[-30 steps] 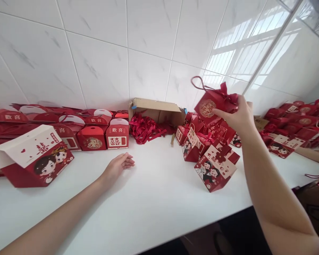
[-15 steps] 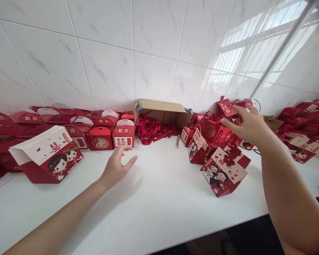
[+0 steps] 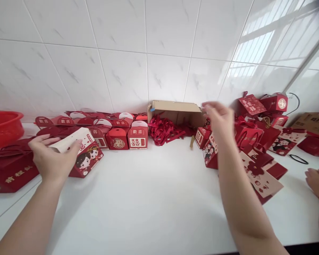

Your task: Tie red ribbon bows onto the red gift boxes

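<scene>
The left forearm slants up from the bottom left corner, and its hand is spread wide with the palm down, grasping the couple-print gift box across its pale top flap. The thumb lies along the front of the flap while the fingers bend over the back edge. The box sits tilted to view on the white tabletop, just in front of a row of red candy boxes and well left of the middle.

The right forearm rises steeply, passing in front of a flower-clasp gift box. Its wrist is bent so that the right hand points left, fingers partly curled, near the right end of a cardboard carton that opens forward on red ribbons. Motion blur makes it hard to be sure whether those fingertips pinch anything.

At the right edge, another person's hand is near a black loop; a red plastic basin stands far left.
</scene>
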Demonstrator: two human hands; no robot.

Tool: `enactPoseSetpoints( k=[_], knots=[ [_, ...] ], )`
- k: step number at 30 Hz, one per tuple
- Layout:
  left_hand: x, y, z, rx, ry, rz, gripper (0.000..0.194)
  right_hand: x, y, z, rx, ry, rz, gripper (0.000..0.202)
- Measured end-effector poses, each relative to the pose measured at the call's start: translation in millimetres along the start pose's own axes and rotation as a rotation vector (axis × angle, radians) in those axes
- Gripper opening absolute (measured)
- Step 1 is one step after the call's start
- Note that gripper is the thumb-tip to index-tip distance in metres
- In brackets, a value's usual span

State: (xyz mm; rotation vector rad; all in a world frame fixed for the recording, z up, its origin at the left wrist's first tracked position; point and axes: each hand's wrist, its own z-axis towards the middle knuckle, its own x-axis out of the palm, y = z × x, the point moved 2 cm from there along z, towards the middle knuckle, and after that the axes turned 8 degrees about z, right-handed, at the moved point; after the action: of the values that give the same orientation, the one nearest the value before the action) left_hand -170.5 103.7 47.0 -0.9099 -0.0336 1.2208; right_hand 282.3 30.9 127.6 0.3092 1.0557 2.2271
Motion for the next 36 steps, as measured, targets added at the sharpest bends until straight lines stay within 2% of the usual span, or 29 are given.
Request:
enactPoseSetpoints(
  k=[1, 2, 4, 6, 8, 11, 13, 15, 17, 19, 21, 24, 25, 27, 31, 33, 35, 36],
  knots=[
    [3.2, 5, 1, -0.07, -0.012, 0.002, 0.079, 18, -25, 0, 0.133, 0.118, -0.081, 0.025],
    [5.1, 8, 1, -0.125, -0.024, -0.02, 0.077, 35, -48, -4, 0.188, 0.203, -0.112, 0.026],
    [5.8, 9, 2, -0.164, -0.034, -0.146, 0.069, 66, -88, -23, 0.236, 0.293, -0.144, 0.024],
    [4.5, 3, -1, -0.145, -0.007, -0.329, 0.066, 89, -116, -49, 0.236, 0.385, -0.145, 0.026],
    [4.0, -7, -11, -0.139, 0.07, -0.457, 0.065, 104, -130, -71, 0.205, 0.472, -0.119, 0.029],
    [7.8, -29, -38, -0.114, 0.254, -0.595, 0.061, 116, -126, -88, 0.147, 0.553, -0.031, 0.031],
    [14.1, -47, -60, -0.056, 0.476, -0.639, 0.059, 120, -110, -90, 0.123, 0.625, 0.054, 0.033],
    [18.8, -62, -80, -0.042, 0.569, -0.644, 0.057, 125, -88, -91, 0.115, 0.762, 0.218, 0.038],
    [22.2, -75, -94, -0.039, 0.636, -0.677, 0.058, 128, -65, -94, 0.116, 0.908, 0.481, 0.045],
    [24.2, -85, -103, -0.035, 0.675, -0.715, 0.06, 129, -46, -97, 0.118, 0.971, 0.688, 0.056],
    [25.8, -92, -107, -0.012, 0.72, -0.716, 0.058, 129, -38, -101, 0.123, 0.955, 0.718, 0.044],
    [28.2, -96, -110, 0.036, 0.783, -0.665, 0.033, 130, -39, -104, 0.135, 0.865, 0.677, 0.02],
    [28.8, -96, -111, 0.041, 0.786, -0.651, 0.026, 129, -41, -104, 0.142, 0.837, 0.668, 0.019],
    [29.6, -94, -112, 0.019, 0.785, -0.641, 0.024, 130, -44, -105, 0.174, 0.828, 0.632, 0.025],
    [29.9, -89, -116, -0.064, 0.828, -0.684, 0.03, 131, -52, -96, 0.218, 0.953, 0.566, 0.044],
    [29.4, -86, -115, -0.082, 0.812, -0.682, 0.032, 124, -63, -80, 0.189, 0.869, 0.298, 0.053],
    [28.1, -84, -113, -0.036, 0.739, -0.618, 0.03, 108, -82, -60, 0.183, 0.625, -0.168, 0.056],
    [27.2, -83, -112, 0.012, 0.689, -0.572, 0.028, 98, -92, -52, 0.203, 0.517, -0.331, 0.051]
  ],
)
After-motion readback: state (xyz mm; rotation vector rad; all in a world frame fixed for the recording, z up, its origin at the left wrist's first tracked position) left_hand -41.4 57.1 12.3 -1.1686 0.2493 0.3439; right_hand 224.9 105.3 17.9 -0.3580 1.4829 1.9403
